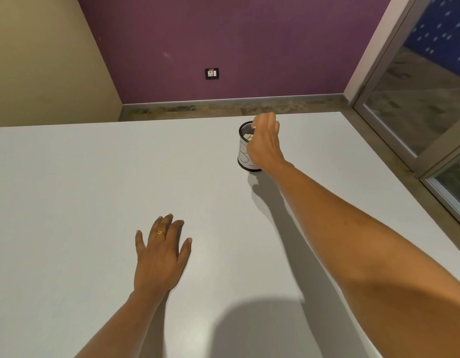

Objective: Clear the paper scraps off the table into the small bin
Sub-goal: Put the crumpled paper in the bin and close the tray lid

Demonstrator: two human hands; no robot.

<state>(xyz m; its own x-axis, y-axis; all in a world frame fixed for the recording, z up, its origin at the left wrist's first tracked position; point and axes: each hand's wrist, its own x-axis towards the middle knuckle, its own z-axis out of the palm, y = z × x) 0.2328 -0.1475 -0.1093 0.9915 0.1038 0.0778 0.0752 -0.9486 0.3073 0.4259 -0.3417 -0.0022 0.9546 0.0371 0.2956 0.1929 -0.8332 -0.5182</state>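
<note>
**Right hand over the small bin, left hand flat on the desk**

The right hand (264, 140) reaches to the far right part of the desk (68, 189), held over the open mouth of the small bin (243, 151), its fingers (265, 120) bent downward at the rim. Whether they hold anything cannot be told. The bin, a black mesh cylinder with a white label wrapped around it, stands upright near the desk's far edge, and pale paper scraps (249, 136) show inside it. The left hand (160, 254) lies palm down, fingers spread, on the desk nearer the front edge, well apart from the bin. It wears a gold ring (159, 233).
</note>
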